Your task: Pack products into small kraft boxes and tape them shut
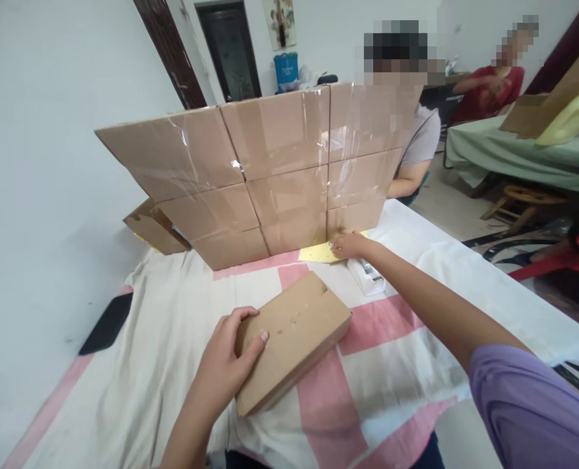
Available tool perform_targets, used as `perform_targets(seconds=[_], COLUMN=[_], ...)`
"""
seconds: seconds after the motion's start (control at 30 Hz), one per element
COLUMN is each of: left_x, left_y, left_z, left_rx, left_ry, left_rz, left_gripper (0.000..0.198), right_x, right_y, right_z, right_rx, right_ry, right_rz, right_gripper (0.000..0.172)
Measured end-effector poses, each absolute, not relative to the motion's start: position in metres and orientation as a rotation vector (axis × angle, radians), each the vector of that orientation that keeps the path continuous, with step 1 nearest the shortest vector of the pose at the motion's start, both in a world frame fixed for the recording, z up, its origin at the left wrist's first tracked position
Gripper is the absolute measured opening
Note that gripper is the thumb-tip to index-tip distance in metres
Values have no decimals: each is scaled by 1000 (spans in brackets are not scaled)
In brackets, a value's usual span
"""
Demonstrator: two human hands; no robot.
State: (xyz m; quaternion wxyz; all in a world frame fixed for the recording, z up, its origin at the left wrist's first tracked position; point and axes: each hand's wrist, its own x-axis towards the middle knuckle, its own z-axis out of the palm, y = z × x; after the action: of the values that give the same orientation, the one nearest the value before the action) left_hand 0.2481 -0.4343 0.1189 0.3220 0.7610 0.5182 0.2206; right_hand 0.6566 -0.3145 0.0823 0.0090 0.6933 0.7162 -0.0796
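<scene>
**Head view: left hand clasps a flat box, right hand on a yellow sheet**

Head camera looks down on a table [172, 339] covered with a white and pink cloth. The left hand [225, 365] clasps the near-left end of a cardboard box [299, 326]. Its fingers [238, 317] curl over the box's left edge and the thumb [261, 337] lies flat on the top face, so the hand is closed round that corner.

The box lies flat on the table in front of the person, closed. Its long axis runs on a slant from near-left to far-right, and the far end points toward the right hand.

The right hand [350, 244] is stretched out well beyond the box, palm down. Its fingers [338, 246] are bent and close together, their tips touching a yellow sheet [318, 254]. Whether they pinch the sheet or only press on it cannot be told.

The sheet lies at the foot of a cardboard wall [269, 169] of taped panels that stands upright across the table. A white object [367, 277] lies on the cloth under the right forearm. Another person [421, 150] sits behind the wall.
</scene>
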Motion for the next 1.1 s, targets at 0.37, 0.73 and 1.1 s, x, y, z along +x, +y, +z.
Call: perform_targets(seconds=[0.37, 0.73, 1.1], left_x=[248, 246, 228], left_y=[-431, -429, -395], left_z=[119, 115, 99], left_rx=[2012, 2053, 2140], left_ry=[1391, 1411, 1353], left_rz=[552, 566, 517], left_gripper=[43, 45, 50], right_x=[667, 642, 598], right_y=[-318, -386, -438], right_z=[70, 66, 71], right_rx=[2471, 3364, 2972], right_ry=[2439, 2587, 2600], right_rz=[-495, -912, -2265], right_gripper=[24, 20, 31])
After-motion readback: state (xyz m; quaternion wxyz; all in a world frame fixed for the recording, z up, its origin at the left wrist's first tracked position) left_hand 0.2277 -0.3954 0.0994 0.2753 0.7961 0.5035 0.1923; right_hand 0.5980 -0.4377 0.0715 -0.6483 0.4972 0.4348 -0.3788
